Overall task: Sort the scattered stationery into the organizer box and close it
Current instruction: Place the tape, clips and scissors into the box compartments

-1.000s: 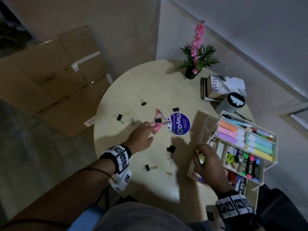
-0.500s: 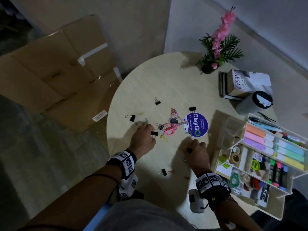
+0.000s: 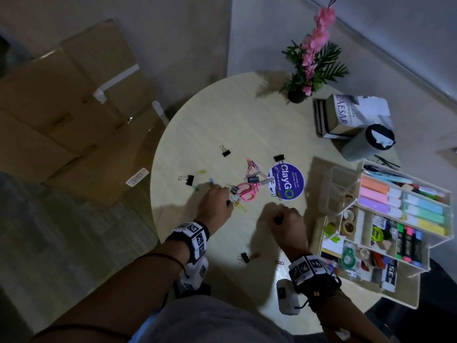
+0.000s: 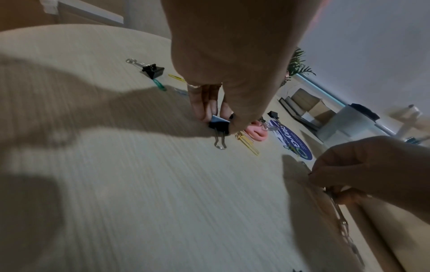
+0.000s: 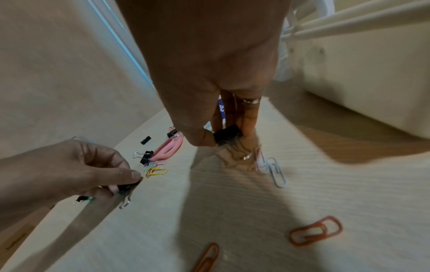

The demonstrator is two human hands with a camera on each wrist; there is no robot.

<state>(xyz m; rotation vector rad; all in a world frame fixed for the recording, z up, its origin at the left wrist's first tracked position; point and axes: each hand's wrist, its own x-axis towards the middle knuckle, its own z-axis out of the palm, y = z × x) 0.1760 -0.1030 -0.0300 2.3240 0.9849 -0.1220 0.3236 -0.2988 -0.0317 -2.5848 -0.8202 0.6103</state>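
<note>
My left hand (image 3: 217, 201) pinches a black binder clip (image 4: 220, 125) just above the round table (image 3: 222, 115), beside the pink scissors (image 3: 247, 190). My right hand (image 3: 286, 219) pinches another black binder clip (image 5: 228, 135) low over the table, with paper clips (image 5: 270, 167) under it. More binder clips (image 3: 189, 179) and coloured paper clips (image 3: 252, 167) lie scattered near the purple round sticker (image 3: 285, 181). The open white organizer box (image 3: 385, 276) stands at the right, holding markers, highlighters and tape rolls.
A potted pink flower (image 3: 309, 70), a book (image 3: 343, 115) and a grey cylinder (image 3: 366, 142) stand at the table's far right. Cardboard boxes (image 3: 74, 107) lie on the floor to the left. A binder clip (image 3: 244, 257) and orange paper clips (image 5: 314, 233) lie near my side.
My right hand left the organizer box, moved left onto the table and took a binder clip. My left hand drew back from the scissors with a clip pinched.
</note>
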